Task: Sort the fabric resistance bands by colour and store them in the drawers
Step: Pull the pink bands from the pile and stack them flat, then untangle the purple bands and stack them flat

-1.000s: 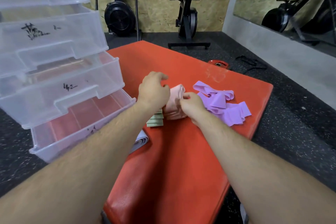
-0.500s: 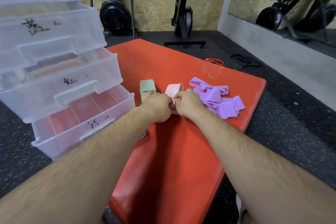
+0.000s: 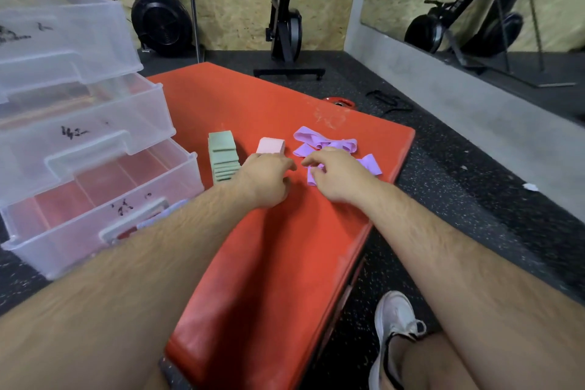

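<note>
Two folded piles, green bands (image 3: 222, 157) and pink bands (image 3: 270, 146), lie on the mat (image 3: 253, 98) by the drawers (image 3: 79, 149) as my right hand (image 3: 335, 176) spreads loose fingers on the purple bands (image 3: 326, 146), likely next for folding, while my left hand (image 3: 267, 176) curls by the pink, grasp unclear.

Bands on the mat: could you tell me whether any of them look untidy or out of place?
Yes. The purple bands lie unfolded in a loose, tangled heap near the right edge of the mat, while the green stack and pink stack beside them are neatly folded.
</note>
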`<state>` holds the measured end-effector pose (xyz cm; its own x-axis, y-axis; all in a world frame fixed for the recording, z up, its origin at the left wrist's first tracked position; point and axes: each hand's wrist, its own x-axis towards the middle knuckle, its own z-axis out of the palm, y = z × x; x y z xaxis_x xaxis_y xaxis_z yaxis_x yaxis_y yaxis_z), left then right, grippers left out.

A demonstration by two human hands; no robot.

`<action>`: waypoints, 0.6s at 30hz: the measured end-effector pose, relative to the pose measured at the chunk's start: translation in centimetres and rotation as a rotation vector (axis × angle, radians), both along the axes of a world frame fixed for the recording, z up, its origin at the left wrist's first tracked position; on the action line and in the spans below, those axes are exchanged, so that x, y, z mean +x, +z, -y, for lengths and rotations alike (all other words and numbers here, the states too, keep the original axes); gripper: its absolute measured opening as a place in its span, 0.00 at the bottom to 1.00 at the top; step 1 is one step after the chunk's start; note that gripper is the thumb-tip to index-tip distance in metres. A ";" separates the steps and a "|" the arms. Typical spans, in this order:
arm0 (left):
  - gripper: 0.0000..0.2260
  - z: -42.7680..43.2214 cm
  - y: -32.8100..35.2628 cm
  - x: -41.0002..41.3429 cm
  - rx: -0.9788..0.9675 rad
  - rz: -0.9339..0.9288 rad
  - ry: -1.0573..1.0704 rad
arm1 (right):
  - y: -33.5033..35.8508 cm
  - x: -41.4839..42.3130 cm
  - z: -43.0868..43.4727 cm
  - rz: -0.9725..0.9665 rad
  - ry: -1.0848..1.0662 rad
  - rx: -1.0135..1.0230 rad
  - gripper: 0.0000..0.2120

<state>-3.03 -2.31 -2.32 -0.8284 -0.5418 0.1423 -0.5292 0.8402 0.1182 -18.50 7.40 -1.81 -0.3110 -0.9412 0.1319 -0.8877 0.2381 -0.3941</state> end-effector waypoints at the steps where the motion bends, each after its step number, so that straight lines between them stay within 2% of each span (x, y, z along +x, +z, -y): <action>1: 0.17 -0.5 0.0 -0.4 0.012 -0.009 -0.017 | 0.1 -0.8 -0.7 -0.004 -0.015 0.010 0.14; 7: 0.14 -3.5 -0.6 -3.3 0.132 -0.018 -0.064 | -0.7 -3.9 -4.1 0.007 -0.037 0.097 0.08; 11: 0.21 -3.8 -1.5 -4.4 0.187 -0.009 -0.073 | -0.8 -4.4 -4.3 -0.037 0.034 0.144 0.11; 15: 0.18 -4.0 -1.2 -4.9 0.180 0.035 -0.069 | -1.5 -5.7 -4.0 -0.067 0.032 0.223 0.13; 18: 0.19 -3.8 -1.3 -5.3 0.206 0.003 -0.060 | -1.5 -6.1 -4.2 -0.035 0.004 0.199 0.14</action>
<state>-8.38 1.48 -3.66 -0.8603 -0.5089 0.0309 -0.4796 0.8284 0.2895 -24.60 11.60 -3.35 -0.3054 -0.9511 -0.0461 -0.9012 0.3043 -0.3087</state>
